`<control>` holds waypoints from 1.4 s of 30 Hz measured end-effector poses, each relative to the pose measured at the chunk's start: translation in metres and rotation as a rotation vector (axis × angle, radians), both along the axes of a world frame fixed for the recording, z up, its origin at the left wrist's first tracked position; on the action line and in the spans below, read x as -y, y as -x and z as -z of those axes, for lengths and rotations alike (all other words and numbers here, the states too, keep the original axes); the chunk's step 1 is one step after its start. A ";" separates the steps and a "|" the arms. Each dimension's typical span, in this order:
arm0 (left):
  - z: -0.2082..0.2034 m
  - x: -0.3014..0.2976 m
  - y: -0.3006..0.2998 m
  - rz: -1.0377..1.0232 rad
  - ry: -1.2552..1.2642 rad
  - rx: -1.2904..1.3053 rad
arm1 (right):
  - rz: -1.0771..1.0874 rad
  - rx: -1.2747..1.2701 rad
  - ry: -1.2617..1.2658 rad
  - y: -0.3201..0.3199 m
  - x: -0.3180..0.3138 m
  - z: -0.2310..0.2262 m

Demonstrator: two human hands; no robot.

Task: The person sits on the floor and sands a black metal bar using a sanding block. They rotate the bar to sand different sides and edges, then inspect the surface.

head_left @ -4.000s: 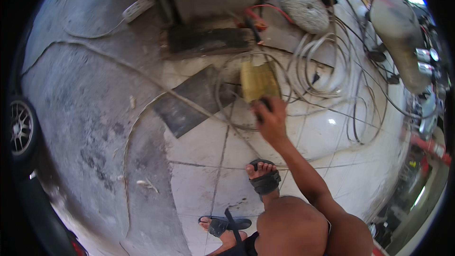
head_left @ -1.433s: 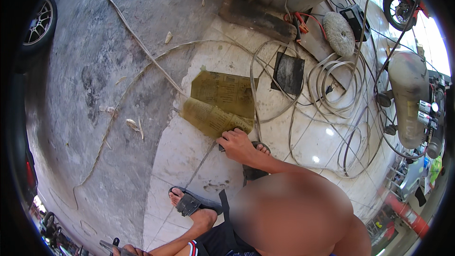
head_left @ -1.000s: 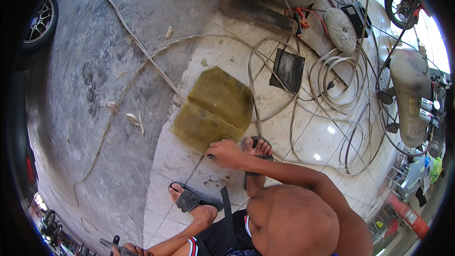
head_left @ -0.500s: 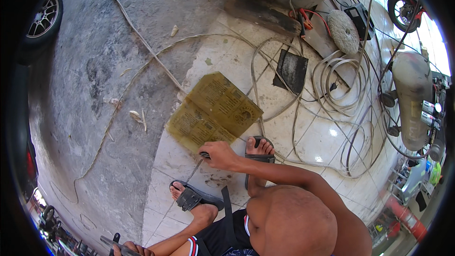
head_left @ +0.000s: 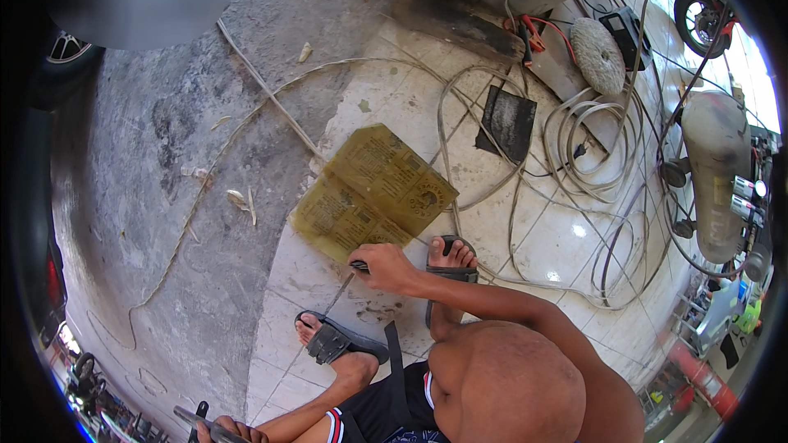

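At the near edge of a flattened, creased yellow-brown cardboard sheet (head_left: pixel 377 189), my right hand (head_left: pixel 384 269) is closed around a small dark ridged object (head_left: pixel 359 266). Most of that object is hidden by the fingers, so its kind cannot be made out. Down at the lower left, my left hand (head_left: pixel 236 429) grips a dark elongated metal part (head_left: pixel 215 428) with a short upright end. The picture's edge cuts off some of this hand. My sandalled feet (head_left: pixel 328 343) rest on the tiles, one to each side of a dark hanging strap (head_left: pixel 394 361).
A long pale hose (head_left: pixel 546 184) lies coiled and looped over the tiles. Near it are a black mat piece (head_left: pixel 506 123), a fuzzy round pad (head_left: pixel 597 56) and red clamps (head_left: pixel 535 35). An air compressor (head_left: pixel 716 172) stands at right, with a wheel (head_left: pixel 67 47) far left.
A blurred grey oval has appeared at the upper left, covering part of the wheel and hose. The view has shifted very slightly; both hands keep their holds.
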State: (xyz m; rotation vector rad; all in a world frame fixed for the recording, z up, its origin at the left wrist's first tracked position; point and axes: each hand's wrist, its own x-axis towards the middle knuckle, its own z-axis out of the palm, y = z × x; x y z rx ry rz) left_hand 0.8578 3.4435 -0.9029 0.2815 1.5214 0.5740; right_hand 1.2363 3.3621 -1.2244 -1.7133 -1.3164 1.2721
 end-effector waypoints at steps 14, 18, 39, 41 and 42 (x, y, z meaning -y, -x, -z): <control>0.007 -0.007 0.003 -0.155 -0.020 0.051 | 0.063 -0.027 -0.044 -0.027 -0.006 -0.016; 0.015 -0.015 -0.012 -0.202 0.045 -0.244 | 0.227 0.115 -0.068 -0.096 -0.028 -0.043; -0.050 -0.079 -0.172 0.294 -0.012 -0.070 | -0.879 0.034 -0.506 -0.086 -0.198 -0.397; -0.040 -0.080 -0.180 0.370 0.010 0.064 | -0.923 0.018 -0.384 -0.070 -0.205 -0.399; -0.038 -0.080 -0.183 0.398 0.010 0.119 | -0.911 0.018 -0.318 -0.063 -0.208 -0.394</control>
